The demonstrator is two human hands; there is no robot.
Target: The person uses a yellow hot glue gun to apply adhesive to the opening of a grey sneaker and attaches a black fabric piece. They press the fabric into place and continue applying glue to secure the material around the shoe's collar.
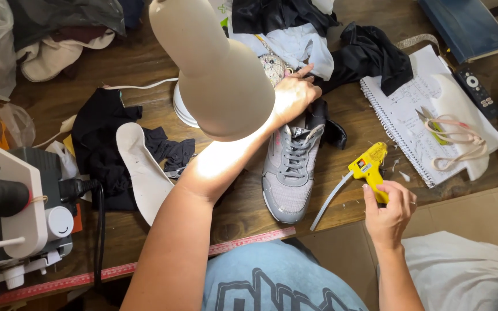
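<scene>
Head view: right hand [388, 208] around glue gun [370, 167]

Brown wooden worktable [145, 63] seen from above, grain visible, surface crowded. Beige desk lamp [214, 69] positioned over middle, warm light cast downward. Red measuring tape [116, 270] laid along near edge. Grey-white machine [18, 213] set at left end. Pale floor [479, 213] glimpsed beyond right edge.

White insole [143, 175], desk lamp [214, 69], spiral notebook [402, 118], remote [475, 86]
</scene>
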